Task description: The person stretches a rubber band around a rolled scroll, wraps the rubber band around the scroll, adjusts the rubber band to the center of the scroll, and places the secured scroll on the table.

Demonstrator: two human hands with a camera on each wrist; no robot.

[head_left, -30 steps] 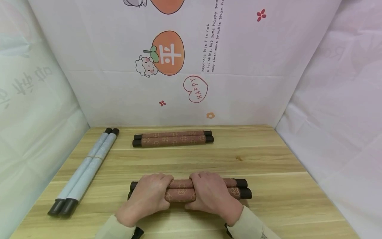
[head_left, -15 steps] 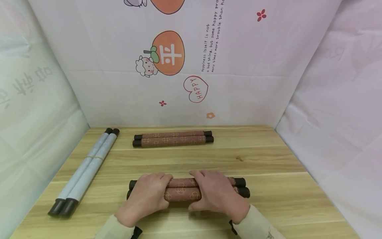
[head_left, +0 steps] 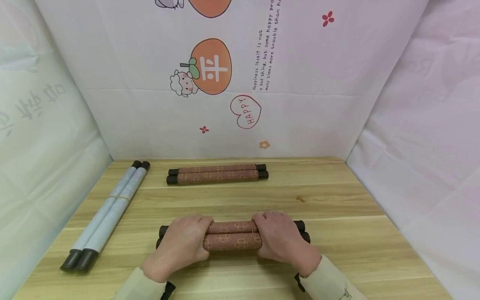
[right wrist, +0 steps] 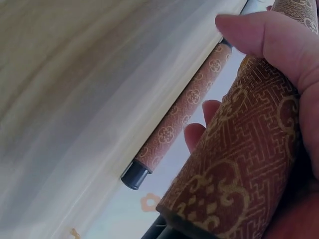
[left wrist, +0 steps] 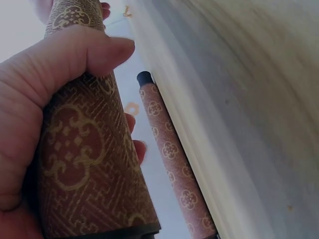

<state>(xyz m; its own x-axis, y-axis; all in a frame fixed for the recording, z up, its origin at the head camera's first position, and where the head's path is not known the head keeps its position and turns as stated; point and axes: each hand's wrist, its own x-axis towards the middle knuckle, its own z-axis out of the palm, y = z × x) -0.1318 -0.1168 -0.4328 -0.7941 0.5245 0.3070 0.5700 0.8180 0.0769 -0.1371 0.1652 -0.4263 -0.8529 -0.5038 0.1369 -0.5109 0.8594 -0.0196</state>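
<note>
Near the front of the table, two brown scrolls (head_left: 232, 241) with gold medallions and black end knobs lie side by side in both hands. The left hand (head_left: 185, 239) grips the pair toward its left end; in the left wrist view its thumb (left wrist: 112, 52) lies across the brocade and fingertips show at the far side. Toward the right end, the right hand (head_left: 282, 237) grips the pair likewise, its thumb (right wrist: 244, 32) and curled fingertips visible in the right wrist view. Patterned brocade shows between the hands. The palms hide the parts under them.
A second pair of brown scrolls (head_left: 219, 175) lies crosswise near the back of the wooden table (head_left: 322, 191). On the left, two longer pale blue scrolls (head_left: 108, 212) tied with a thin cord lie slanting. White printed cloth (head_left: 300, 104) hangs behind and at both sides.
The right hand has slid right along the scrolls, widening the space between the hands. The pair has shifted slightly left and away, with the left hand moving a little with it.
</note>
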